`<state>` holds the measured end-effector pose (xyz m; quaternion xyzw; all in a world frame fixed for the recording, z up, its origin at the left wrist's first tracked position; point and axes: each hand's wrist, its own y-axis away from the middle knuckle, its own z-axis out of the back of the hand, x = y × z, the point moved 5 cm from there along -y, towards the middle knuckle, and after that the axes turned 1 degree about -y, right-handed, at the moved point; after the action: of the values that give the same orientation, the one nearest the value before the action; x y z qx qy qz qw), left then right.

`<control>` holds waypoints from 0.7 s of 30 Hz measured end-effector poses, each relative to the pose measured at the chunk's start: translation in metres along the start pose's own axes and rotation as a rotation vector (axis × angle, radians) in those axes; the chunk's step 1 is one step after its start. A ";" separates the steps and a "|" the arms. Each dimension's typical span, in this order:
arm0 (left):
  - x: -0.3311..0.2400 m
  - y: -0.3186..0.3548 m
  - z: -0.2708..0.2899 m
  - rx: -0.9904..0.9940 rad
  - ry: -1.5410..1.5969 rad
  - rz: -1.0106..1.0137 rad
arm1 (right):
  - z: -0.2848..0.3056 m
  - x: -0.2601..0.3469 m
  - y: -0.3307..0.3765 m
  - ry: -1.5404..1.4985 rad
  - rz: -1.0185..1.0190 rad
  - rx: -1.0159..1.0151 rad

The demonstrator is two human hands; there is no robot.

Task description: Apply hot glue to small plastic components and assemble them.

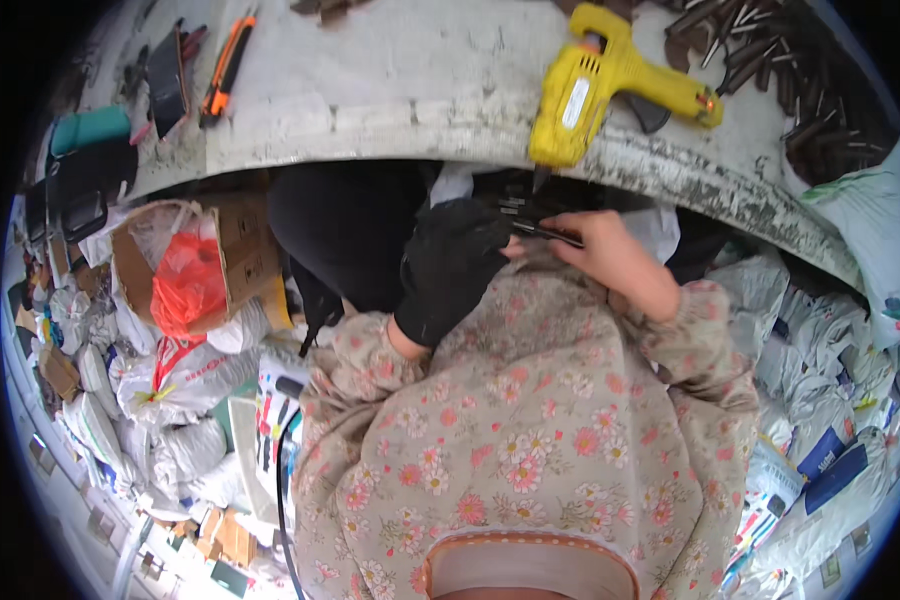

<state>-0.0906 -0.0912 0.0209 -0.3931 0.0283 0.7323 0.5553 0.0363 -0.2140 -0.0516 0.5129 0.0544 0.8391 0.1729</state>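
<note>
My left hand [455, 255], in a black glove with bare fingertips showing, is closed in front of my body below the table edge. What it grips is hidden by the glove. Beside it, my bare right hand [615, 258] pinches a thin dark rod [558, 236] between thumb and fingers; its inner end reaches toward the left fingertips. Just beyond both hands lie several dark pieces with shiny metal ends [513, 200], partly in shadow. A flowered smock [530, 420] covers my body and sleeves.
On the worn white table [370, 90] lie a yellow glue gun [580, 95], an orange-and-black utility knife [228, 70] and a heap of dark metal-tipped pieces [810, 90]. A cardboard box [248, 255] holding a red bag [188, 285] stands left. Plastic bags [820, 370] crowd the right.
</note>
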 end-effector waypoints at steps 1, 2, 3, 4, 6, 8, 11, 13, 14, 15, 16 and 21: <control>0.003 -0.002 0.003 0.024 0.039 0.070 | -0.009 -0.016 -0.005 0.000 0.022 0.010; 0.006 -0.010 0.008 0.010 0.034 0.053 | -0.018 -0.028 -0.010 0.012 0.035 -0.002; 0.016 -0.022 0.015 -0.020 0.098 0.128 | -0.025 -0.040 -0.016 0.146 0.018 -0.036; 0.024 -0.033 0.020 -0.049 0.157 0.208 | -0.033 -0.052 -0.022 0.274 0.004 -0.066; 0.032 -0.069 0.035 -0.175 0.040 0.224 | -0.046 -0.074 -0.029 0.292 0.036 -0.066; 0.048 -0.104 0.051 -0.244 -0.172 0.131 | -0.047 -0.074 -0.029 0.418 0.141 -0.120; 0.098 -0.148 0.067 -0.296 -0.520 0.224 | -0.038 -0.065 -0.021 0.334 0.105 -0.040; 0.126 -0.163 0.067 -0.267 -0.587 0.272 | -0.023 -0.044 -0.010 0.162 0.063 0.134; 0.134 -0.169 0.064 -0.215 -0.633 0.276 | -0.003 -0.012 -0.004 -0.003 0.008 0.268; 0.139 -0.168 0.066 -0.171 -0.688 0.290 | 0.021 0.023 0.004 -0.170 -0.036 0.410; 0.143 -0.169 0.066 -0.124 -0.741 0.297 | 0.051 0.048 0.008 -0.158 0.083 0.380; 0.133 -0.151 0.060 -0.101 -0.645 0.210 | 0.197 0.053 -0.028 0.154 -0.091 -0.275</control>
<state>-0.0069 0.1007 0.0414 -0.1631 -0.1447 0.8726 0.4371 0.1942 -0.1862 0.0773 0.4155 -0.0248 0.8668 0.2747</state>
